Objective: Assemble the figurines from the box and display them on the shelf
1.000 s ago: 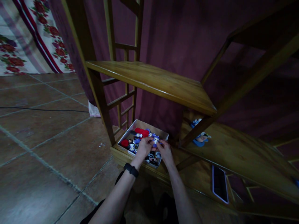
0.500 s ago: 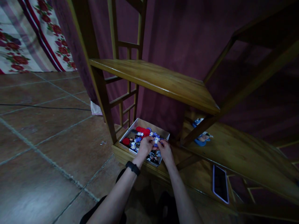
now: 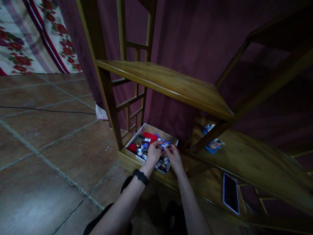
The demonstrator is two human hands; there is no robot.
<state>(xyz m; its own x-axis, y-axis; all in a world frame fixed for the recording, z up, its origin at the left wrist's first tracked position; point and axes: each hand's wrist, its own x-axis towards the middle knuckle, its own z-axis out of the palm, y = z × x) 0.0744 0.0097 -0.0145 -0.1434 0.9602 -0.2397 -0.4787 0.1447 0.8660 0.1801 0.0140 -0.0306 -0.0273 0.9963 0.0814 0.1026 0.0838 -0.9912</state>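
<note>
A small blue-and-white figurine (image 3: 166, 145) is held between the fingers of both hands, over the open box. My left hand (image 3: 155, 152), with a dark band on its wrist, grips it from the left with closed fingers. On the other side, my right hand (image 3: 173, 154) pinches it. Beneath them stands a shallow white box (image 3: 168, 133) with several small figurines (image 3: 141, 150) lying jumbled inside. Red pieces (image 3: 149, 135) show among them. Part of the contents is hidden under my hands.
The box rests on the low shelf of a wooden rack, under a higher board (image 3: 161, 78). Two blue-based figurines (image 3: 213, 145) stand on the shelf at right, by a slanted post. A phone (image 3: 230, 193) lies below them. A black cable (image 3: 49, 110) crosses the tiled floor.
The held figurine has turned from upright to a more sideways tilt, and my fingers have shifted around it. The view has moved slightly.
</note>
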